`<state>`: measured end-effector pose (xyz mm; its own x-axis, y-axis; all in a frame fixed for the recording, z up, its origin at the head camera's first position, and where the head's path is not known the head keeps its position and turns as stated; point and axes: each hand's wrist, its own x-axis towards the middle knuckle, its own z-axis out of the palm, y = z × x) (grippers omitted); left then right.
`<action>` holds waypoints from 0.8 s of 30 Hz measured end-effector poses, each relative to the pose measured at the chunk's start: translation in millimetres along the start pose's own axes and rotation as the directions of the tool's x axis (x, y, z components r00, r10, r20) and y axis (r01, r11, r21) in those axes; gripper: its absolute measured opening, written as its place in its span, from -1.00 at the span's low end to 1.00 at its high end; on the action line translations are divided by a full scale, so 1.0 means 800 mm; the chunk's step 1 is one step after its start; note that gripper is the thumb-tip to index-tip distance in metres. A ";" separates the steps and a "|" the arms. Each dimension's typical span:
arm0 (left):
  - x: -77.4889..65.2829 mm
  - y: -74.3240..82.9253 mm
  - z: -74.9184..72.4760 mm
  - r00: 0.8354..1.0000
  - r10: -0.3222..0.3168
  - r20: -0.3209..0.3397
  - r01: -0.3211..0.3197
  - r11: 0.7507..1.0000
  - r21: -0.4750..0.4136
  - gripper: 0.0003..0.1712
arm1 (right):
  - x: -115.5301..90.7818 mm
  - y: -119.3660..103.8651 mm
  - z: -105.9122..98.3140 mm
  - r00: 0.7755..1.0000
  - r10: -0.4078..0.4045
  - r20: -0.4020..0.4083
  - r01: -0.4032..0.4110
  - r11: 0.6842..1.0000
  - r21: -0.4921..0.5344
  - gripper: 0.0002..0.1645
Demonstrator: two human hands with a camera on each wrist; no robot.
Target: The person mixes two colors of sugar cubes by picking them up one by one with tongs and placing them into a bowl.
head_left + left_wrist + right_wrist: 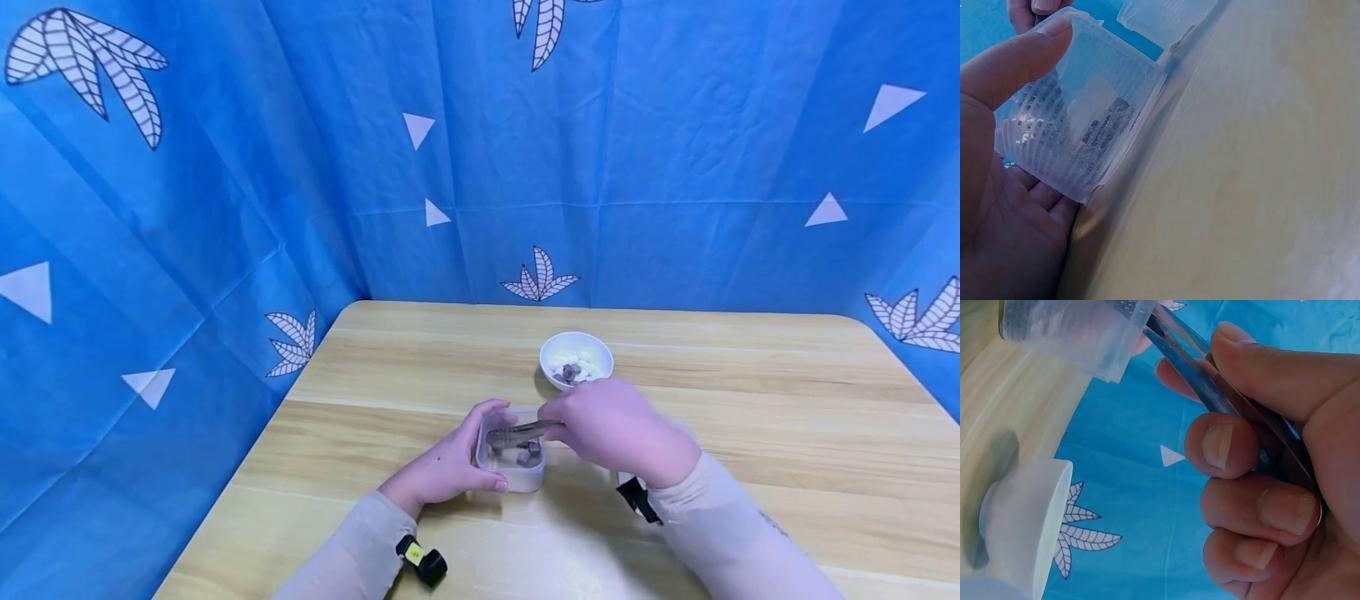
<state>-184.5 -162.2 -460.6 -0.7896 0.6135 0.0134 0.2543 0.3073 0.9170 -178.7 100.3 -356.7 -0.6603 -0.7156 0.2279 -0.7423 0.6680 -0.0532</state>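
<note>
My left hand (447, 464) grips a clear plastic container (525, 480) on the table, thumb on the near wall and fingers round the far side. A few greyish-brown cubes (529, 455) lie inside it. My right hand (617, 427) holds metal tongs (1200, 378), thumb on one arm and fingers curled round the other. In the head view the tips of the tongs reach down into the container, over the cubes. Seen from the left wrist, the ribbed wall of the container blurs what is inside.
A white bowl (576, 340) with white pieces and several brown cubes stands behind the container, just beyond my right hand. Another clear plastic piece (1166, 19) stands past the container, mostly hidden by my right hand in the head view. A blue patterned cloth (480, 150) hangs behind the wooden table (787, 400).
</note>
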 end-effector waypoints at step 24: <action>0.001 -0.004 0.000 0.999 -0.034 -0.003 0.034 0.999 -0.014 0.24 | -0.001 0.000 0.001 0.997 0.065 0.028 -0.064 0.997 -0.052 -0.81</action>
<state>-185.7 -162.4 -463.4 -0.7995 0.6004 -0.0161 0.2199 0.3175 0.9224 -178.4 100.6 -357.7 -0.7102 -0.6759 0.1968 -0.6917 0.7220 -0.0165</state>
